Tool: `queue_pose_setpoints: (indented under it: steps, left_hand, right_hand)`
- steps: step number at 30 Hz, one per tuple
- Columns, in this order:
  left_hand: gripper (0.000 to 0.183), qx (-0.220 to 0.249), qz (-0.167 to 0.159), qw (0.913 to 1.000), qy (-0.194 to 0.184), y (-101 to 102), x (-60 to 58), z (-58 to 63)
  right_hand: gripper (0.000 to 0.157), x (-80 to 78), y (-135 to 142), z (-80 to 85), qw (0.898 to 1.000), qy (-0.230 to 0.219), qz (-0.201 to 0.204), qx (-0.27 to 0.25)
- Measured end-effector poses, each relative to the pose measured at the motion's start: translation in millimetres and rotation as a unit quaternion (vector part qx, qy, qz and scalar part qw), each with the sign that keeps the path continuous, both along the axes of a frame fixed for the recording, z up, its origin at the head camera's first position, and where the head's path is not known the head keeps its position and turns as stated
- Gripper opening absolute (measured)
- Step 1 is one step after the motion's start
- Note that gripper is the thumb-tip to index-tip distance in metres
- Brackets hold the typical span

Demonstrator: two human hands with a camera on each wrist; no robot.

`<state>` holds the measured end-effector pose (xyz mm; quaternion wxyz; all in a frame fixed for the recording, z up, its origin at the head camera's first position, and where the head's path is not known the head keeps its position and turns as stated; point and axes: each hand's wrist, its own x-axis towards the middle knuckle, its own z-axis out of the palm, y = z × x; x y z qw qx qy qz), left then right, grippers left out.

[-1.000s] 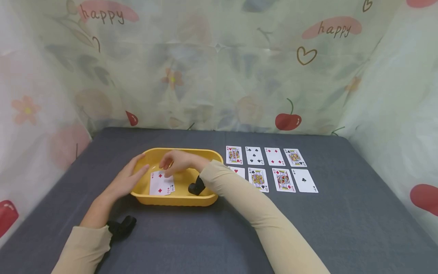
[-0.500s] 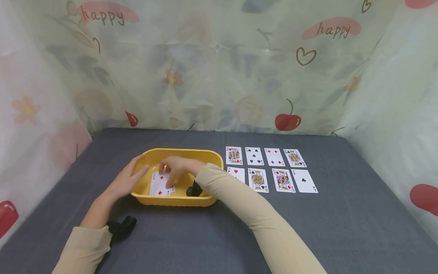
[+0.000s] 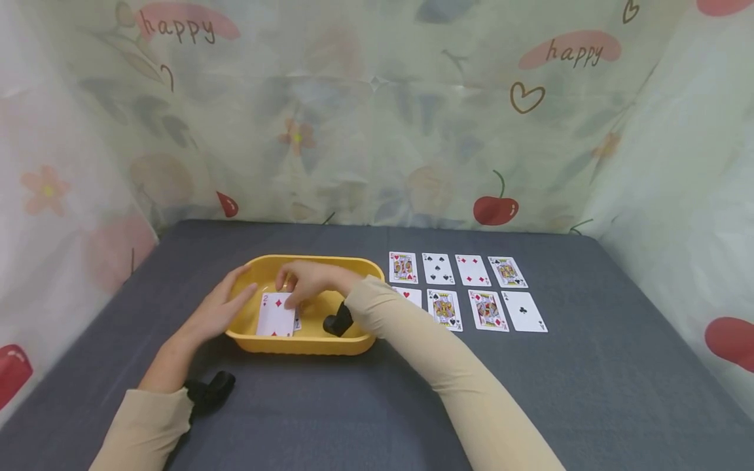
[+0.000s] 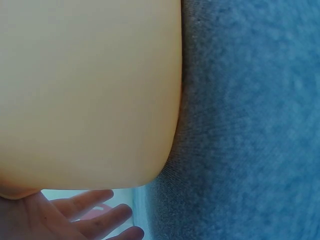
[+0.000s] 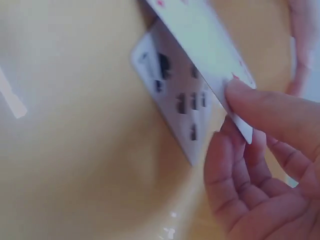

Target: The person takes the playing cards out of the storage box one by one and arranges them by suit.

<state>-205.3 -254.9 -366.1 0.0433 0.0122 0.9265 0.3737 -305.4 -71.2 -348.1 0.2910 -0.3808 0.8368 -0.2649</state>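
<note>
A yellow plastic tub stands on the dark cloth. My right hand is inside it and pinches the two of diamonds by a corner, between thumb and fingers. That playing card is tilted up, as the right wrist view shows. Beneath it lies a black-suit card, partly covered and blurred. At the tub's left end, my left hand rests against the rim with straight, spread fingers. In the left wrist view the tub's outer wall hides part of that hand.
Right of the tub, several face-up cards lie in two rows, among them a five of spades, a king of spades and an ace of clubs. My right sleeve partly covers a hearts card. A printed curtain closes off the back.
My right hand reached down onto the two of diamonds, then took it by the corner and raised it slightly off the card below. My left hand has stayed at the rim.
</note>
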Motion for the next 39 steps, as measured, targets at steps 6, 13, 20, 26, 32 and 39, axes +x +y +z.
queue_pose_setpoints:
  steps: [6,13,20,26,32,39]
  left_hand:
    - [0.072,-0.004,0.000,1.0000,0.003,1,-0.3,0.1]
    - [0.074,-0.004,0.005,0.9999,-0.008,1,-1.6,-0.9]
    - [0.075,-0.007,0.008,0.9999,-0.013,2,-1.1,-0.7]
    - [0.072,-0.005,0.002,1.0000,0.002,1,-0.2,-0.5]
    - [0.070,-0.008,-0.001,0.9999,0.008,1,-1.0,-0.4]
    - [0.072,-0.007,0.003,1.0000,0.001,1,-1.6,-1.1]
  right_hand:
    - [0.025,-2.0,8,12.5,0.999,0.016,0.018,-0.031]
    - [0.022,-1.1,21,24.0,0.998,0.009,0.007,-0.060]
    - [0.022,-2.9,37,30.5,0.996,0.010,-0.002,-0.084]
    - [0.022,-3.9,55,34.3,0.993,-0.006,-0.036,-0.110]
    - [0.022,-5.2,76,37.6,0.990,-0.016,-0.073,-0.120]
    - [0.022,-3.2,104,44.0,0.985,-0.026,-0.108,-0.132]
